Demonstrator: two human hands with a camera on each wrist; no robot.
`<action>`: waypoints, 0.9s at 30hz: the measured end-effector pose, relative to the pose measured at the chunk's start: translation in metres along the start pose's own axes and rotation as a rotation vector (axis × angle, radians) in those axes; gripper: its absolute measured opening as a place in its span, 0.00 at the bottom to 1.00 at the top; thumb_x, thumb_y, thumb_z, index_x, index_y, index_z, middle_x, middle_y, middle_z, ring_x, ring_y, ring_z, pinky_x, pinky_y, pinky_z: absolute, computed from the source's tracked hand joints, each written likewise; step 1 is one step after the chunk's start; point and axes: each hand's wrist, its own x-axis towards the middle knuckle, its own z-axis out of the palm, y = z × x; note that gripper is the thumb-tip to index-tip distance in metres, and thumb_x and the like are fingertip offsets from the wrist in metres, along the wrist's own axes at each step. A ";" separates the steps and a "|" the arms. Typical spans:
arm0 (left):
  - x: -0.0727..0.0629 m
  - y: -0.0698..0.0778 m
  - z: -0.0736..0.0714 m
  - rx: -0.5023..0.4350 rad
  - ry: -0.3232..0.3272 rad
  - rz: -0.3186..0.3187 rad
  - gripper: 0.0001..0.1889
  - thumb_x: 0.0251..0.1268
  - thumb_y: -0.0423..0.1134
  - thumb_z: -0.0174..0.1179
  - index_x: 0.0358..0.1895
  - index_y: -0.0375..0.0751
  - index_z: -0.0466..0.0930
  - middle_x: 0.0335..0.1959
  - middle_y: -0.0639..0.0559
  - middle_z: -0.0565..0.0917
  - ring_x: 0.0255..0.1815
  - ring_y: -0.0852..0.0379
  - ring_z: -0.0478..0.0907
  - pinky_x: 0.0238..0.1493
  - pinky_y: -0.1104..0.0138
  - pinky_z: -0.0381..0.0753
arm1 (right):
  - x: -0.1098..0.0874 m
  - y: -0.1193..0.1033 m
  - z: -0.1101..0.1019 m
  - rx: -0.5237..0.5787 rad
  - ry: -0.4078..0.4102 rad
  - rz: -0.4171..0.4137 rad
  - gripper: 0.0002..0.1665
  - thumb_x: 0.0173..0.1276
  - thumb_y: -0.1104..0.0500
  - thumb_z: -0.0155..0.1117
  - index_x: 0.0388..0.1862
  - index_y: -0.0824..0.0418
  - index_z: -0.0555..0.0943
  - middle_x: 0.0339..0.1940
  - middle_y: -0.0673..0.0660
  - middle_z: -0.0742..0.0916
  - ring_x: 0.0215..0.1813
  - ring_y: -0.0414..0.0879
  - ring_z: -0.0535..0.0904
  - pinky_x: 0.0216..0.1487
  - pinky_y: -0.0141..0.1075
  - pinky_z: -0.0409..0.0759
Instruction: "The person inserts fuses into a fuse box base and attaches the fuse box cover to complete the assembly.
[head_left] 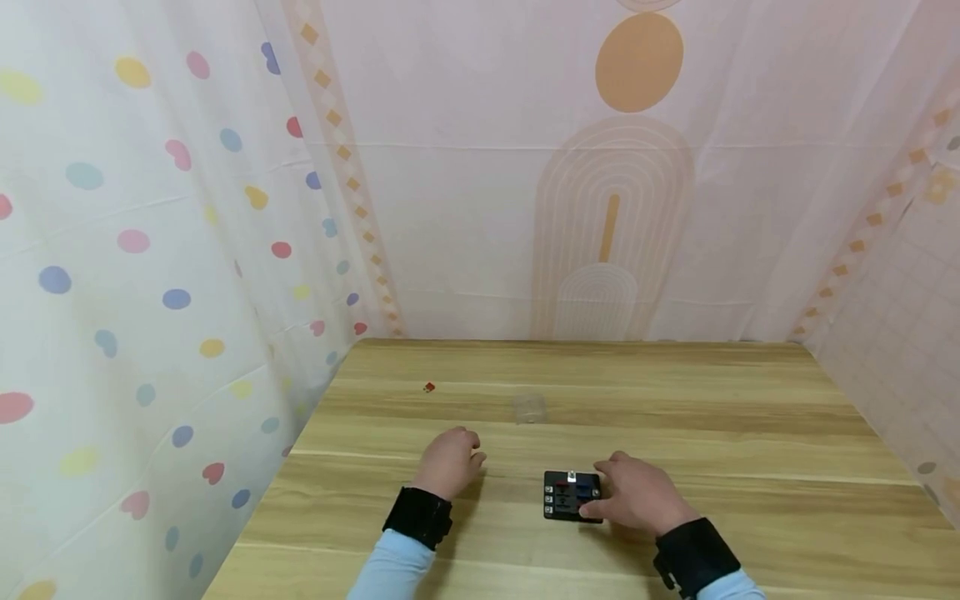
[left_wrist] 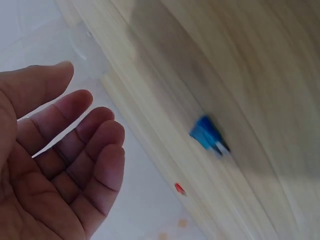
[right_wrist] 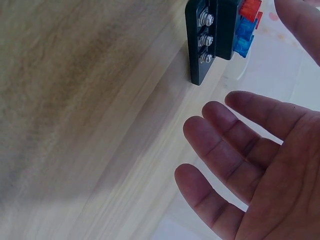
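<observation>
A black fuse block (head_left: 558, 500) with silver screw terminals lies on the table in front of me. My right hand (head_left: 641, 493) is at its right side, thumb and index finger spread about its right edge; the right wrist view shows the fingers apart from the block. Red and blue blade fuses (right_wrist: 244, 37) sit in the block there. To the left, my left hand (head_left: 450, 461) hovers over the table with loosely bent fingers and holds nothing. Near it, in the left wrist view, lies a loose blue blade fuse (left_wrist: 204, 132), which the head view does not clearly show.
A small red fuse (head_left: 429, 387) lies further back on the wooden table (head_left: 712, 400). A clear plastic cover (head_left: 529, 408) rests behind the fuse block. Patterned curtains (head_left: 450, 208) hang behind the table and along both sides.
</observation>
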 end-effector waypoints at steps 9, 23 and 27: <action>-0.004 -0.014 -0.006 -0.006 -0.028 -0.110 0.12 0.57 0.38 0.72 0.37 0.32 0.85 0.33 0.45 0.82 0.35 0.49 0.80 0.39 0.58 0.81 | 0.001 0.003 0.000 -0.003 0.002 0.008 0.44 0.50 0.37 0.78 0.58 0.65 0.82 0.49 0.60 0.83 0.46 0.52 0.80 0.50 0.52 0.79; -0.012 -0.029 -0.006 -0.001 -0.055 -0.223 0.13 0.53 0.40 0.73 0.25 0.35 0.80 0.26 0.48 0.77 0.28 0.53 0.75 0.35 0.58 0.79 | -0.001 0.006 -0.004 -0.013 0.007 0.012 0.45 0.49 0.36 0.78 0.57 0.66 0.82 0.51 0.63 0.83 0.51 0.59 0.80 0.51 0.56 0.78; -0.015 -0.032 -0.005 -0.017 -0.070 -0.236 0.17 0.52 0.40 0.72 0.18 0.38 0.72 0.22 0.50 0.72 0.23 0.55 0.69 0.29 0.60 0.74 | -0.001 0.007 -0.004 -0.014 0.010 0.011 0.45 0.49 0.36 0.78 0.57 0.66 0.82 0.51 0.63 0.83 0.51 0.59 0.80 0.51 0.56 0.78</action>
